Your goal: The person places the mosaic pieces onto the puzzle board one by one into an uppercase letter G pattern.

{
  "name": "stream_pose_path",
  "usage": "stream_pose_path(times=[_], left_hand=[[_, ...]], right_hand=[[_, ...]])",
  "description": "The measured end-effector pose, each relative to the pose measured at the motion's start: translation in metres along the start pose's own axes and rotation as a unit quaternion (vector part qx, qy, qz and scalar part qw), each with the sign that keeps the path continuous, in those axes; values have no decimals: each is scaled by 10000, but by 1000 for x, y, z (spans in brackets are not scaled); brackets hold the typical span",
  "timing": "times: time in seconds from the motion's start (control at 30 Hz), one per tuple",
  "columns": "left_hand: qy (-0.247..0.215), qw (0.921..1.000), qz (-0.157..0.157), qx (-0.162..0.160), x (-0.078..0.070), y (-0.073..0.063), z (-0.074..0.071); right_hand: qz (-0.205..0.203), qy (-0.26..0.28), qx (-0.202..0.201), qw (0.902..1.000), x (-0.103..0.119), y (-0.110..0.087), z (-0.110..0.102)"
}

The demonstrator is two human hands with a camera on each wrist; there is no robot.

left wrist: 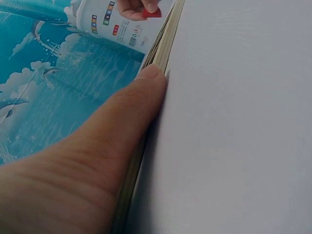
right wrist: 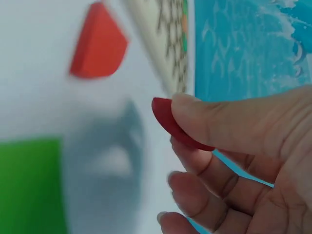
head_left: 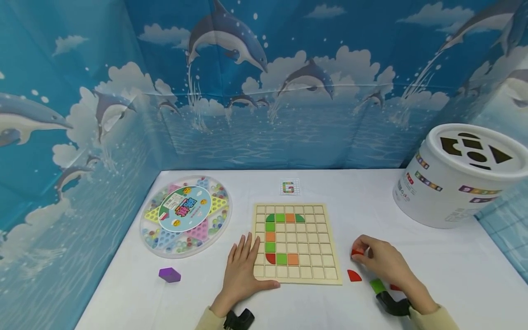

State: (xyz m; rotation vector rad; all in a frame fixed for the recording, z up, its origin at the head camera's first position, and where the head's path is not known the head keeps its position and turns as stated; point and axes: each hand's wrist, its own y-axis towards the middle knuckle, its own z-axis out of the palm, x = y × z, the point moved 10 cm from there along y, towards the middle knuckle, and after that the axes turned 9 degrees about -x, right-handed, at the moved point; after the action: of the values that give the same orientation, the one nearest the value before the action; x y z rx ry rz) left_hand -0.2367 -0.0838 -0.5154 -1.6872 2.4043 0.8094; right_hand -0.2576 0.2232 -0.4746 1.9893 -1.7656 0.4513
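The wooden grid board [head_left: 312, 248] carries green, orange and red pieces along its top row, left column and part of a lower row. My left hand [head_left: 242, 276] rests at the board's left front corner, fingers spread straight and thumb along the front edge. In the left wrist view the thumb [left wrist: 124, 114] touches the board's side. Right of the board, my right hand [head_left: 383, 261] pinches a red quarter-round piece [right wrist: 170, 122] between thumb and finger, above the table. Below it lie another red quarter-round piece [head_left: 354, 275], a green square piece [head_left: 377, 286] and a partly hidden red piece [head_left: 394, 288].
A small pattern card [head_left: 290, 187] lies behind the board. To the left are a round marble game box [head_left: 226, 215] and a purple block [head_left: 169, 275]. A large white bucket [head_left: 437, 197] with shape holes in its lid stands at the back right.
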Motion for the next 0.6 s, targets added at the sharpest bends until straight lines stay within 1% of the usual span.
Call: stream_pose_path(times=[0.1, 0.2, 0.27, 0.43, 0.6], left_hand=[[35, 10000, -13, 15, 0, 1, 0], [105, 9999, -10, 29, 0, 2, 1], [112, 9999, -17, 38, 0, 3, 1], [74, 9999, -37, 103, 0, 2, 2], [99, 9999, -25, 107, -1, 1, 1]], right_hand=[[-192, 107, -166, 9996, 14, 2, -3], [-421, 240, -234, 9986, 27, 4, 0], [-582, 342, -205, 9975, 36, 6, 4], [-957, 604, 46, 9936, 55, 5, 19], [-1119, 676, 65, 9914, 67, 6, 29]])
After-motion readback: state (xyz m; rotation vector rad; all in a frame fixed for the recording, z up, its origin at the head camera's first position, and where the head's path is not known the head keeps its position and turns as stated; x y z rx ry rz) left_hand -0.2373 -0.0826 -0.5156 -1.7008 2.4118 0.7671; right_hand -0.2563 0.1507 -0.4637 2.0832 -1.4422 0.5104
